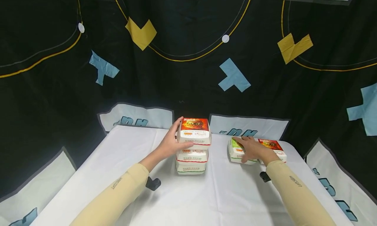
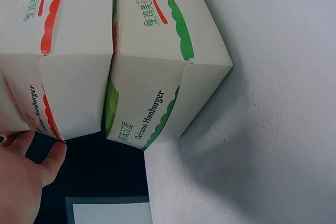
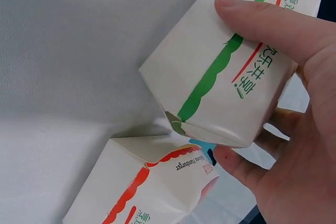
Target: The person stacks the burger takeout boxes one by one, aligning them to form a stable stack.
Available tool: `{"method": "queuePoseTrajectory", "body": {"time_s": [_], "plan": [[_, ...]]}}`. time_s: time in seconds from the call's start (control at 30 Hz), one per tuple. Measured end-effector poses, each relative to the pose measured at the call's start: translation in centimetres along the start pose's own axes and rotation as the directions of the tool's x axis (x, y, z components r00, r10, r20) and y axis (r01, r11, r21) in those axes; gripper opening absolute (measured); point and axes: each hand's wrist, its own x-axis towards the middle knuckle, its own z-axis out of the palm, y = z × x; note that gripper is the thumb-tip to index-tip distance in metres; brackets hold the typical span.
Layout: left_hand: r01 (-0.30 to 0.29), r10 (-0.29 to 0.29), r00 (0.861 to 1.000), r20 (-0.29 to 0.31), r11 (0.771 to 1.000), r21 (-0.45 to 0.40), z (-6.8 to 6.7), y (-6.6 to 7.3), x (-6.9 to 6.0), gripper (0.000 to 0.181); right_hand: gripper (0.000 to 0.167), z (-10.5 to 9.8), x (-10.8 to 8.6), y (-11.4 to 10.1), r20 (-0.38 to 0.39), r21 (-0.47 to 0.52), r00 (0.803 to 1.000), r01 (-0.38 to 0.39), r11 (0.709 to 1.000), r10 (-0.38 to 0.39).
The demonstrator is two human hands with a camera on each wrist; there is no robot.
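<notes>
The top box [image 1: 198, 135] of a stack is gripped by the left hand [image 1: 170, 144] near the far middle of the desk [image 1: 232, 193]. The box is held from its left side, with the thumb pressed along the near face and the fingers bent round toward the far left edge. The bottom box [image 1: 190, 169], banded in green, is set on the desk below and is left untouched by those fingers. The top box is seen with its picture facing up. To the right, well apart from the stack, a green box [image 1: 234, 154] is gripped by the right hand [image 1: 252, 149]. It is clasped between the thumb on its near face and the fingers bent over its far side; whether its base is raised off the desk cannot be told. Just beside it, on the right, a red box [image 1: 271, 144] is placed on the desk, partly hidden by the right hand and sleeve [image 1: 296, 193].
</notes>
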Motion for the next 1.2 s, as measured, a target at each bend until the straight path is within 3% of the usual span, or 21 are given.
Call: {"method": "queuePoseTrajectory", "body": {"time_s": [0.33, 0.7, 1.0, 1.2], "plan": [[0.014, -0.014, 1.0, -0.002, 1.0, 0.024, -0.1, 0.3, 0.2, 0.105, 0.101, -0.6, 0.0, 0.0, -0.008, 0.048, 1.0, -0.01, 0.999, 0.01], [0.012, -0.012, 1.0, 0.004, 1.0, 0.025, -0.1, 0.3, 0.1, 0.107, 0.103, -2.1, -0.6, -0.7, -0.019, 0.052, 0.999, 0.042, 0.998, -0.041], [0.011, -0.012, 1.0, 0.005, 1.0, 0.025, 0.0, 0.2, 0.2, 0.107, 0.101, -3.2, -0.9, -1.1, -0.072, 0.048, 0.991, 0.116, 0.992, -0.113], [0.024, -0.024, 1.0, -0.005, 0.999, 0.033, -0.1, 0.2, 0.1, 0.107, 0.099, -3.8, -1.0, -1.6, -0.076, 0.036, 0.991, 0.116, 0.993, -0.113]]}}
